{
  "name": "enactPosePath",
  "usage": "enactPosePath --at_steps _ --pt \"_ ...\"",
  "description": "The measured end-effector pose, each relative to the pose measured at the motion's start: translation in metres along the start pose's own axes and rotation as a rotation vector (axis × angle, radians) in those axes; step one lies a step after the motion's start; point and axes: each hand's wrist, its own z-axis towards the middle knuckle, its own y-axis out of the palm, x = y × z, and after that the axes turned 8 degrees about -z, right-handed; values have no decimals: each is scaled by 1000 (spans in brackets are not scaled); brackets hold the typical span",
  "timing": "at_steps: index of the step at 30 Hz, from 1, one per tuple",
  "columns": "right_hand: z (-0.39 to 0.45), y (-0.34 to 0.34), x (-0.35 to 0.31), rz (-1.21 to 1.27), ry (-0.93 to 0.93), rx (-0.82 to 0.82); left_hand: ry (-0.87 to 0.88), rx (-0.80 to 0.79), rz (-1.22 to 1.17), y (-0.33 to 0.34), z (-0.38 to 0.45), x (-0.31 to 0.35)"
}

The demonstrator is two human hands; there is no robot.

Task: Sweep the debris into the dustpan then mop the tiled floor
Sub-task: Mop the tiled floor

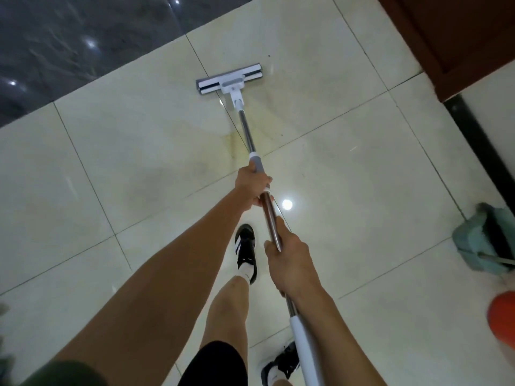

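Observation:
A flat mop with a white and grey head [229,78] lies pressed on the cream tiled floor [348,174], its metal pole [247,129] running back toward me. My left hand [252,185] grips the pole at its grey collar. Lower down the pole, my right hand [288,260] grips the metal shaft above a white handle sleeve. A yellowish wet streak marks the tiles near the pole. A few dark specks lie on the tiles right of the mop head. At the right edge stands a teal dustpan [473,240] with a broom head in it.
Dark glossy marble flooring [83,45] borders the tiles at the upper left. A brown wooden door or cabinet [459,37] fills the upper right, with a black skirting strip [473,135] below it. An orange round object [503,319] sits at the right edge. My feet in black shoes stand under the pole.

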Motion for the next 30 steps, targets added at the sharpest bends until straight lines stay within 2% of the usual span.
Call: enactPosePath --at_steps 5,9,14,22,30 --pt "89 -25 -84 -16 -1 31 11 -10 -5 -13 74 101" --pt "155 -34 -140 -11 -17 20 15 -48 91 -26 116 171" --pt "207 -48 -191 15 -72 38 98 11 105 -35 151 217" --pt "160 -48 -150 85 -27 34 35 -65 72 -22 118 179" --pt "56 -12 -65 98 14 60 -2 -114 191 -5 34 82"
